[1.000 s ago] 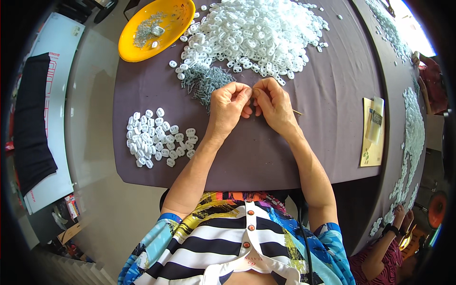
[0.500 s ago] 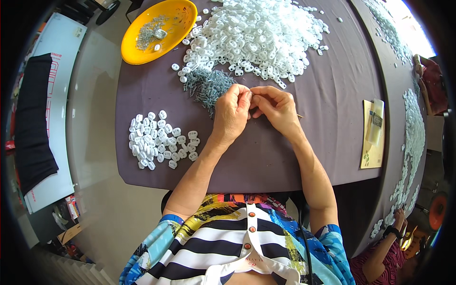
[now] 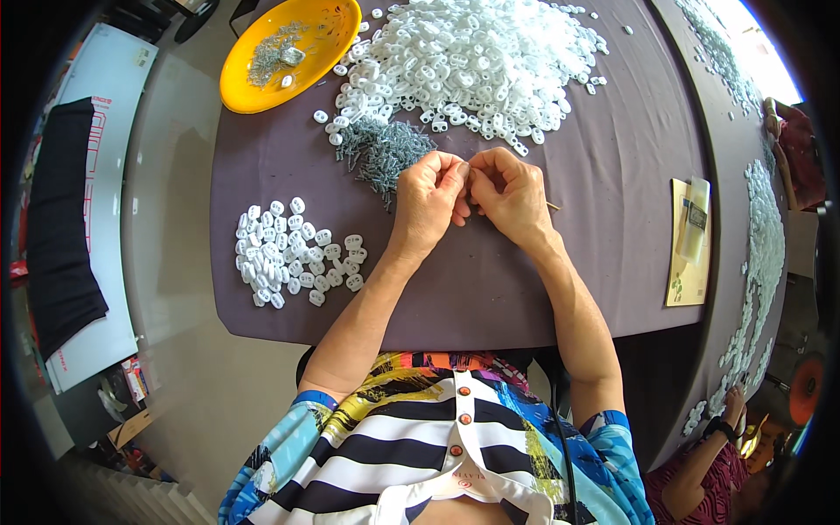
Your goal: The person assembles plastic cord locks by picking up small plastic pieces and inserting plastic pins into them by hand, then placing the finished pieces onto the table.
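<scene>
Over the middle of the table my left hand (image 3: 429, 194) and my right hand (image 3: 513, 194) meet fingertip to fingertip, both closed in a pinch. Whatever they grip is too small and covered to make out. A thin brown stick end (image 3: 552, 206) pokes out beside my right hand. Close behind my left hand lies a heap of small grey metal pins (image 3: 385, 156). Beyond it spreads a big pile of white oval plastic pieces with two holes (image 3: 464, 66). To the left of my left forearm sits a smaller group of white oval pieces with dark marks (image 3: 284, 254).
At the far left stands a yellow oval dish (image 3: 241, 92) with loose pins and a few bits. A clear plastic roll (image 3: 694, 223) rests on a tan packet (image 3: 678, 284) at the right. Another table there bears more white pieces (image 3: 763, 236), with a person's hand (image 3: 733, 407) beside them.
The fingers of my right hand have curled in a little more against my left fingertips. The whole view has shifted slightly; the piles look the same.
</scene>
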Demonstrator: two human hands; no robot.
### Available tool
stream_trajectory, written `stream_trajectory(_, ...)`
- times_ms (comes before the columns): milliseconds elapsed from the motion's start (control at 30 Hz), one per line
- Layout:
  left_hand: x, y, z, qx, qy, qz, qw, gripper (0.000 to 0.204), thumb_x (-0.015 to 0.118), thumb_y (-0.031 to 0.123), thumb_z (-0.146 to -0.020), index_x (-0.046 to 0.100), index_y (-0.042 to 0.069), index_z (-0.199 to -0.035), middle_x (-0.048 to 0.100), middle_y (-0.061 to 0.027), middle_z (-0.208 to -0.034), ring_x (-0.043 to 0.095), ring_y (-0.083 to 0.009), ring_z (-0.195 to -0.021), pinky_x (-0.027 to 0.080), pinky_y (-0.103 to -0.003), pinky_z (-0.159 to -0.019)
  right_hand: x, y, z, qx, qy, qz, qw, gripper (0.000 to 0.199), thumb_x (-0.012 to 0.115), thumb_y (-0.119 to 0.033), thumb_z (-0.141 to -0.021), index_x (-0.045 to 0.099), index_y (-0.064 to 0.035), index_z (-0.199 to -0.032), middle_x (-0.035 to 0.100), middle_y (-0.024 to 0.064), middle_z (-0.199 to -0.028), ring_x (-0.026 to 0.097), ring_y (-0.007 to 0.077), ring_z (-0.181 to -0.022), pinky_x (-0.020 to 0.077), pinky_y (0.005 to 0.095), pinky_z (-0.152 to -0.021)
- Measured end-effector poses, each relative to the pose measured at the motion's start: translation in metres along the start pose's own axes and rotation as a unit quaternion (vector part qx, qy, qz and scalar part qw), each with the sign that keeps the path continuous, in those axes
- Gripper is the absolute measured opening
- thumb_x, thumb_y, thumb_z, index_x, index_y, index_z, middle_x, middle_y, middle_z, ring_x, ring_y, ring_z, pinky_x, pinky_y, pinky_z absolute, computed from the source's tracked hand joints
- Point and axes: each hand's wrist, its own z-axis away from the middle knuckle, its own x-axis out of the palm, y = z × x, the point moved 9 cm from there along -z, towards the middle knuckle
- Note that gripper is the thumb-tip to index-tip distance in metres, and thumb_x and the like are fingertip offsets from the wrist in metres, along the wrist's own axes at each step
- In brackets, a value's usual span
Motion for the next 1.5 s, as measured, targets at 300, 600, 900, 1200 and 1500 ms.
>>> stream_trajectory(300,-0.001,-0.012,-0.004,-0.069,-0.037,0.1,0.992,0.013,0.055,0.013,-0.085,0.056,0.001,-0.082,0.054,-0.0028,-0.061,0.051,-0.0087,-0.043,0.043,-0.02,-0.036,-0.002,-0.011,0.003,-0.025,0.021,0.029,0.999,0.006,0.058,-0.003,-0.076,0.056,0.0013,-0.08,0.057,0.0014,-0.064,0.052,0.0038,-0.056,0.0416,0.0197,-0.049)
stream_trajectory(600,-0.001,-0.01,-0.004,-0.052,-0.043,0.056,0.996,0.017,0.053,0.017,-0.087,0.055,0.001,-0.083,0.052,-0.0029,-0.062,0.051,-0.0085,-0.044,0.042,-0.02,-0.037,0.0,-0.01,0.0,-0.023,0.017,-0.094,0.995,0.006,0.054,0.004,-0.078,0.056,0.0007,-0.084,0.057,0.001,-0.07,0.054,0.0054,-0.059,0.0453,0.0186,-0.051)
stream_trajectory(900,0.005,-0.012,-0.002,-0.072,-0.067,0.115,0.988,0.017,0.054,0.016,-0.086,0.054,0.0,-0.084,0.054,-0.004,-0.062,0.051,-0.0084,-0.045,0.042,-0.02,-0.038,0.001,-0.006,0.002,-0.021,-0.011,-0.083,0.996,0.001,0.052,0.0,-0.077,0.052,0.0001,-0.077,0.057,0.0042,-0.065,0.053,0.0078,-0.053,0.0438,0.0221,-0.049)
stream_trajectory(1200,0.006,0.007,0.002,0.017,-0.03,0.0,0.999,0.007,0.05,0.004,-0.084,0.053,-0.001,-0.08,0.055,-0.0025,-0.059,0.05,-0.0051,-0.046,0.041,-0.018,-0.038,0.006,0.009,0.001,0.102,-0.051,-0.249,0.962,0.003,0.05,0.0,-0.079,0.052,-0.0019,-0.081,0.056,0.0034,-0.069,0.054,0.0097,-0.056,0.0457,0.0214,-0.051)
stream_trajectory(1500,0.002,0.004,0.005,0.026,0.01,0.023,0.999,0.007,0.05,0.007,-0.085,0.053,0.001,-0.082,0.055,-0.0007,-0.06,0.048,-0.004,-0.047,0.04,-0.019,-0.04,0.013,0.011,0.002,0.149,-0.043,-0.342,0.927,0.012,0.053,-0.002,-0.081,0.057,0.0016,-0.092,0.058,0.005,-0.069,0.056,0.0104,-0.054,0.0486,0.0216,-0.051)
